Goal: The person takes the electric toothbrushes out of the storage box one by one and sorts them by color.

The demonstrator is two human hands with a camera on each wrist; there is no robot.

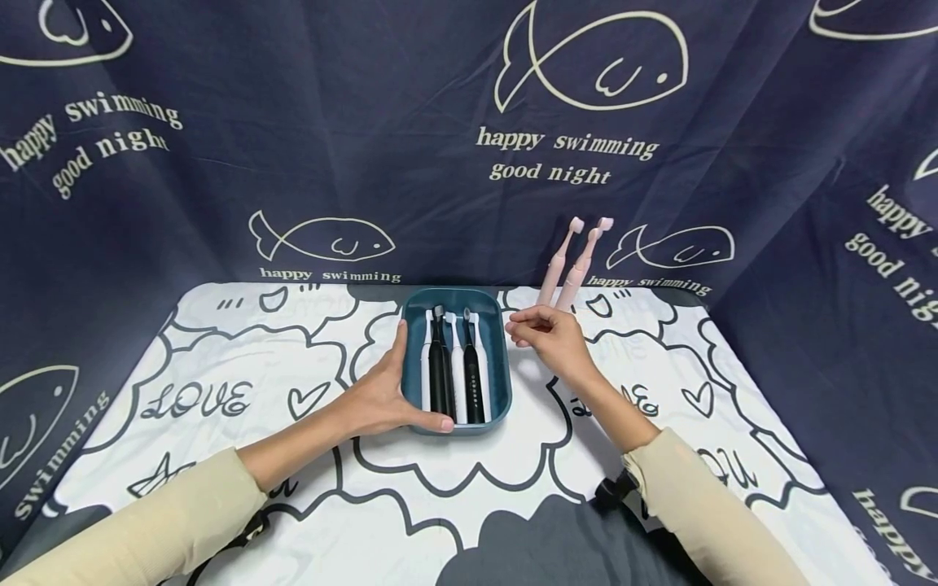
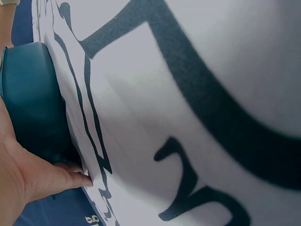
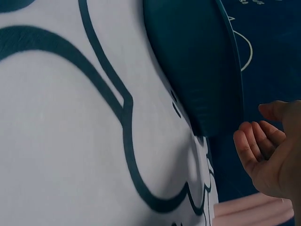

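**Teal tray with toothbrushes, held at its left side**

Item 1. Teal tray (image 1: 455, 303): rounded rectangular tray, centre of the cloth-covered table (image 1: 220, 456), long axis running 12 to 6 o'clock. Its outer wall also shows in the left wrist view (image 2: 33, 103) and the right wrist view (image 3: 197, 61).

Item 2. Contents: electric toothbrushes lying side by side, heads toward 12 o'clock. Two black toothbrushes (image 1: 438, 374) alternate with white toothbrushes (image 1: 458, 370).

Item 3. Left hand (image 1: 381, 391): at the tray's 9 o'clock, palm against the left wall, fingers straight along the side, thumb laid along the near rim at 6 o'clock. It steadies the tray, fingers not curled.

Item 4. Right hand (image 1: 545, 334): at the tray's 3 o'clock, just beside the rim and apart from it. Fingers loosely curled; it holds nothing.

Item 5. Two pink toothbrushes (image 1: 567, 260): at 1 o'clock from the tray, behind the right hand, leaning against the navy fish-print backdrop (image 1: 440, 122).
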